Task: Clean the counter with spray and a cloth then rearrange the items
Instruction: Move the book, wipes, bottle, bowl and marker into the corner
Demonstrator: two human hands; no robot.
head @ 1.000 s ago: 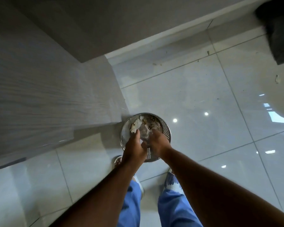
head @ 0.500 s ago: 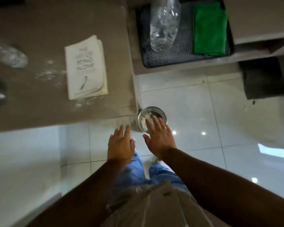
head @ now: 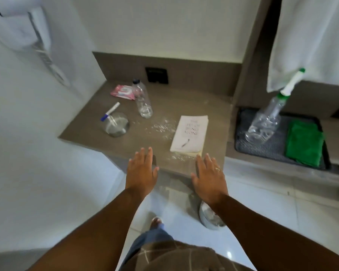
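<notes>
A grey-brown counter [head: 160, 106] carries white crumbs or powder [head: 161, 128] near a white book [head: 190, 133]. Further back lie a clear water bottle [head: 142, 100], a glass bowl [head: 115, 124], a white and blue pen [head: 110, 111] and a pink packet [head: 122, 91]. To the right, a clear spray bottle [head: 266, 120] with a green and white nozzle and a folded green cloth [head: 304, 144] sit on a black tray [head: 241, 141]. My left hand [head: 142, 171] and my right hand [head: 208, 177] hover flat, fingers straight, over the counter's front edge, holding nothing.
A small metal bin [head: 209, 218] stands on the tiled floor under my right forearm. A white towel [head: 309, 40] hangs at the upper right. A black wall socket [head: 157, 75] sits behind the counter. White walls close in on the left.
My hands left the metal bin on the floor, opened, and rose to the counter's front edge. The view lifted from the floor to the counter.
</notes>
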